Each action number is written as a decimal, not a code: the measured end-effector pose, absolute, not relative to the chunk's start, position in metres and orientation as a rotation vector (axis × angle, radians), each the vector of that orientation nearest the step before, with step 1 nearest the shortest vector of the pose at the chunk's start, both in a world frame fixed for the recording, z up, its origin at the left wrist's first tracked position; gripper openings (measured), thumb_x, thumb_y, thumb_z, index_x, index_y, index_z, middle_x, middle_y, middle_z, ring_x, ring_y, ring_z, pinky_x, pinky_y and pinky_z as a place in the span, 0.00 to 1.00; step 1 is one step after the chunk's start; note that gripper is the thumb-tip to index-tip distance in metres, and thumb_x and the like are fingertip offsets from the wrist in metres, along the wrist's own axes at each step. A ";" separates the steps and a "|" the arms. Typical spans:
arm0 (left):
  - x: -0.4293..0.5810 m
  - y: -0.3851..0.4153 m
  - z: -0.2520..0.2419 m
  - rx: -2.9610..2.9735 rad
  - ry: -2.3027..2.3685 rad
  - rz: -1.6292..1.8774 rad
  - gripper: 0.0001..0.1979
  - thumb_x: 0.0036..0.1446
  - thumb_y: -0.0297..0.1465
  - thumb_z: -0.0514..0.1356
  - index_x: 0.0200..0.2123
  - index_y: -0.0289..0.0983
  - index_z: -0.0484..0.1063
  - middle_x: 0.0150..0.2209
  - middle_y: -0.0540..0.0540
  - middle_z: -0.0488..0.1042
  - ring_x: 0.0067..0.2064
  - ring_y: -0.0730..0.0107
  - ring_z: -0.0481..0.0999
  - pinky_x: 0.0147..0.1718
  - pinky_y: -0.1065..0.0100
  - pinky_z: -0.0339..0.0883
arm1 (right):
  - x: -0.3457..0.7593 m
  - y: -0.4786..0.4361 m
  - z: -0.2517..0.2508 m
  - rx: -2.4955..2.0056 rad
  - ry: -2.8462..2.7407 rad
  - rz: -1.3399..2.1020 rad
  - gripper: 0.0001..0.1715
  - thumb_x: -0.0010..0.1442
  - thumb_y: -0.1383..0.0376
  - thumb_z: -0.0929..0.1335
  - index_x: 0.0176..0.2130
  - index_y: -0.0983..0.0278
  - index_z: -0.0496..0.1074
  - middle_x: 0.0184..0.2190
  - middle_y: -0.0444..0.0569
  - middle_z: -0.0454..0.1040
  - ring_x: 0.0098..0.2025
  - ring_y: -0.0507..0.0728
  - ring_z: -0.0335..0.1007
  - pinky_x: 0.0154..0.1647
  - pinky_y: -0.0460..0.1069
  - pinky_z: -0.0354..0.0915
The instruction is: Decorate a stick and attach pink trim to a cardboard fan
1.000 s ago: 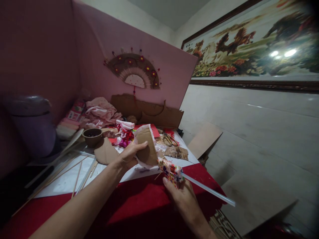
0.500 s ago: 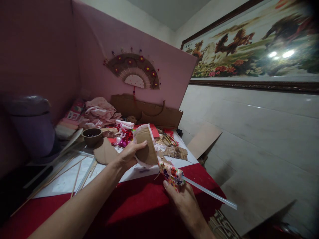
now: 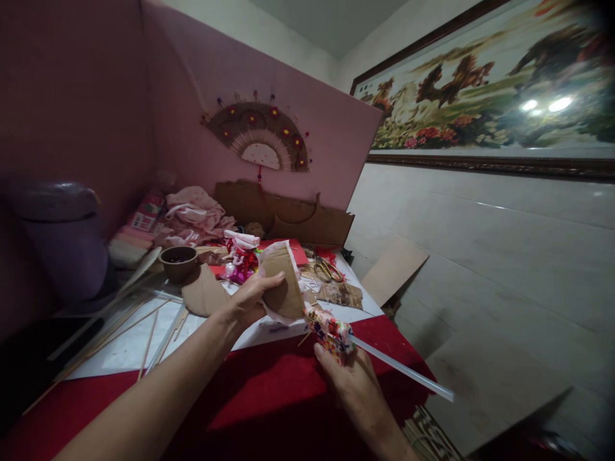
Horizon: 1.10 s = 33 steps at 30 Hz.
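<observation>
My left hand [image 3: 247, 301] grips a brown cardboard piece [image 3: 284, 288] with white fabric wrapped round its edges, held upright above the table. My right hand [image 3: 353, 378] is closed on a glue gun [image 3: 329, 330] covered in a colourful floral pattern. A clear glue stick [image 3: 403, 371] juts from its back toward the right. The gun's tip touches the lower right edge of the cardboard piece.
The table has a red cloth [image 3: 269, 397] and a white sheet [image 3: 129, 346] with several thin wooden sticks [image 3: 158, 333]. A brown bowl [image 3: 178, 262], ribbons [image 3: 240, 259], scissors [image 3: 327, 269], pink cloth [image 3: 192, 214] and cardboard scraps [image 3: 288, 218] lie behind. A decorated fan [image 3: 259, 134] hangs on the pink board.
The glue gun dipped slightly and came back to the cardboard's lower edge; both hands stay almost where they were.
</observation>
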<state>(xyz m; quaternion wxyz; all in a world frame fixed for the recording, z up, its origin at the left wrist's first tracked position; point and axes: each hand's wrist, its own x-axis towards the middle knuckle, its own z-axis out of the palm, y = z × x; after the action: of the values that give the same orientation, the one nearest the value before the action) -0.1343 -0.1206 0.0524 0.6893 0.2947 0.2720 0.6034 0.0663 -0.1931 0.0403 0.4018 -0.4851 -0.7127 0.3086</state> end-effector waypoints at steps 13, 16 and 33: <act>-0.134 -0.121 0.054 0.685 0.578 1.353 0.21 0.44 0.25 0.66 0.45 0.34 0.70 0.33 0.40 0.80 0.32 0.58 0.79 0.36 0.57 0.73 | 0.065 -0.193 0.040 -1.245 -1.774 0.789 0.18 0.57 0.58 0.65 0.42 0.66 0.74 0.38 0.52 0.78 0.42 0.62 0.72 0.47 0.51 0.63; -0.133 -0.123 0.055 0.690 0.579 1.359 0.21 0.44 0.25 0.66 0.44 0.34 0.70 0.32 0.41 0.80 0.32 0.58 0.79 0.35 0.58 0.73 | 0.065 -0.192 0.041 -1.237 -1.771 0.784 0.17 0.57 0.58 0.65 0.41 0.65 0.75 0.38 0.52 0.78 0.42 0.62 0.72 0.46 0.51 0.63; -0.134 -0.120 0.052 0.732 0.620 1.391 0.24 0.43 0.26 0.67 0.47 0.33 0.70 0.36 0.39 0.79 0.35 0.57 0.78 0.38 0.55 0.72 | 0.067 -0.193 0.037 -1.203 -1.773 0.763 0.19 0.56 0.58 0.66 0.45 0.66 0.74 0.41 0.54 0.77 0.45 0.63 0.71 0.51 0.54 0.63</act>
<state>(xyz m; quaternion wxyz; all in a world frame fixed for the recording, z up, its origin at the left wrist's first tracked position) -0.1340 -0.1200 0.0520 0.6639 0.3242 0.2746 0.6155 0.0667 -0.1928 0.0372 0.4204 -0.4800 -0.7073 0.3043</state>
